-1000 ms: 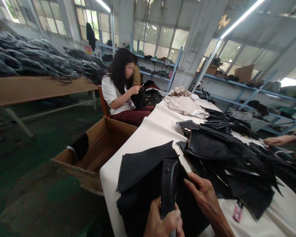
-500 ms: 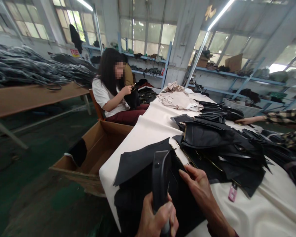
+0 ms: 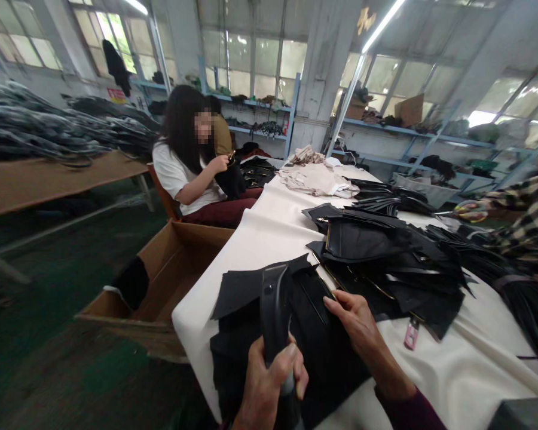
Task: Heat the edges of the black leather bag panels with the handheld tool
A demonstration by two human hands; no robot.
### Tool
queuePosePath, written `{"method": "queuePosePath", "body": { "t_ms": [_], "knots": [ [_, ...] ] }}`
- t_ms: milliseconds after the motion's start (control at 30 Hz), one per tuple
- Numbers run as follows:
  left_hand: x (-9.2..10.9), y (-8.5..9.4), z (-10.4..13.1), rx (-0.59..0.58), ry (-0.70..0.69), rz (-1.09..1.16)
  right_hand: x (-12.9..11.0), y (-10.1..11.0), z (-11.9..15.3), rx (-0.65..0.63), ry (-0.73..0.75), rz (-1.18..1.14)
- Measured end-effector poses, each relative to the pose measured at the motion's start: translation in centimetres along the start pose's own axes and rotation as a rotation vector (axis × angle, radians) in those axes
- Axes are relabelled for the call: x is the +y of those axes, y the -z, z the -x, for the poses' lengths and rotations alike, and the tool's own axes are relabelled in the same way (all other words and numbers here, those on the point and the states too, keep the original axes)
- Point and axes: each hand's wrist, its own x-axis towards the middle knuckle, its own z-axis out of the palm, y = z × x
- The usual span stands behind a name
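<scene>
My left hand (image 3: 269, 382) is closed around a black handheld tool (image 3: 274, 310) that stands upright over a black leather piece (image 3: 314, 352) at the near end of the white-covered table (image 3: 269, 233). My right hand (image 3: 356, 325) rests flat on that black piece, fingers pointing left toward the tool. A flat black leather panel (image 3: 246, 286) lies just beyond the tool.
A heap of black leather parts (image 3: 385, 257) fills the table's middle, beige pieces (image 3: 318, 179) lie farther back. An open cardboard box (image 3: 165, 275) stands on the floor at left. A seated person (image 3: 188, 167) works beyond it. Another person's checked sleeve (image 3: 529, 221) reaches in from the right.
The view has swung to the right, so everything sits further left in frame. The checked sleeve has come further into view. My hands keep their hold and position on the black piece.
</scene>
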Motion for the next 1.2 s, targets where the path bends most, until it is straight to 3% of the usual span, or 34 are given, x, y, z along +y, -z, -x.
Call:
{"method": "queuePosePath", "body": {
  "t_ms": [133, 267, 433, 600, 700, 800, 900, 1000, 1133, 1200],
  "knots": [
    [0.0, -0.2, 0.3, 0.028, 0.008, 0.000, -0.4, 1.2, -4.1, -0.140, 0.126, 0.120],
    [0.6, -1.0, 0.6, 0.053, 0.058, 0.001, -2.1, 1.3, -5.3, -0.127, 0.218, 0.207],
    [0.5, -2.0, 0.5, 0.071, 0.104, 0.013, -1.5, -1.0, -2.7, 0.008, 0.408, 0.437],
    [0.6, -2.1, -0.2, 0.056, 0.067, -0.033, 0.1, -3.5, 0.9, 0.250, 0.694, 0.659],
    [0.8, -2.0, -0.4, 0.056, 0.018, -0.082, 0.5, -3.9, 1.8, 0.274, 0.781, 0.759],
    [1.0, -2.1, -0.2, 0.077, 0.019, -0.107, 0.3, -3.4, 0.3, 0.218, 0.730, 0.778],
    [1.0, -2.2, 0.0, 0.110, 0.027, -0.154, 0.2, -1.6, -3.0, 0.118, 0.627, 0.755],
    [0.9, -2.2, 0.2, 0.107, 0.037, -0.190, 0.9, 0.7, -4.6, 0.210, 0.541, 0.786],
    [0.9, -2.2, 0.4, 0.072, 0.074, -0.202, 3.1, 1.3, -0.3, 0.600, 0.232, 0.865],
    [0.7, -2.1, 0.5, 0.042, 0.098, -0.220, 4.3, 0.0, 2.9, 0.605, 0.045, 0.871]
  ]
}}
